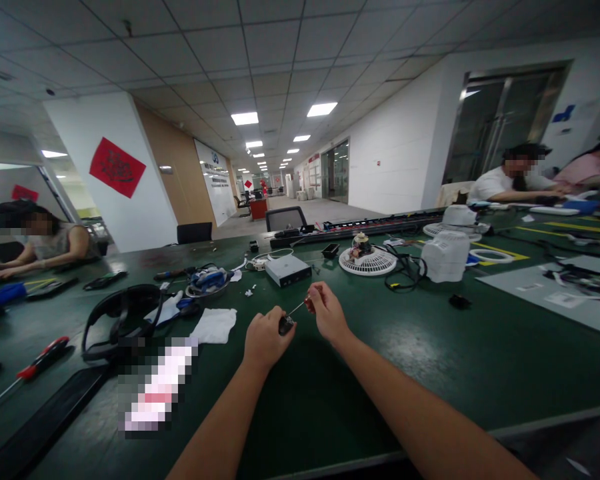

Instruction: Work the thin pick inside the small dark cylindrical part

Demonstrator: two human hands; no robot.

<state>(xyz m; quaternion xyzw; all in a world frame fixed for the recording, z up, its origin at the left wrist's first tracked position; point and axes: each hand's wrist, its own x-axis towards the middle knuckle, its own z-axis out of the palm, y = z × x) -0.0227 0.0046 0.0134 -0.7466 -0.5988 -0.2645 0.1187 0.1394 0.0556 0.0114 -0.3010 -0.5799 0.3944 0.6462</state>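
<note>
My left hand [266,337] is closed round a small dark part [286,325], whose kind I cannot make out. To its right, my right hand [326,313] pinches a slim screwdriver [297,308]. The screwdriver's thin metal shaft slants down to the left, its tip at the dark part; whether they touch is unclear. Fingers hide most of the handle, with a bit of red showing. Just beyond both hands lies a silver and black box-shaped drive [287,270]. A white cloth [215,326] rests left of my left hand.
Black headphones [123,320] and a red-black screwdriver [43,359] lie left on the green table [430,353]. Farther back are a white fan grille [367,261], a small black tray [331,251], a white housing [445,257] and cables. A grey panel [530,287] is at right. People sit at both sides.
</note>
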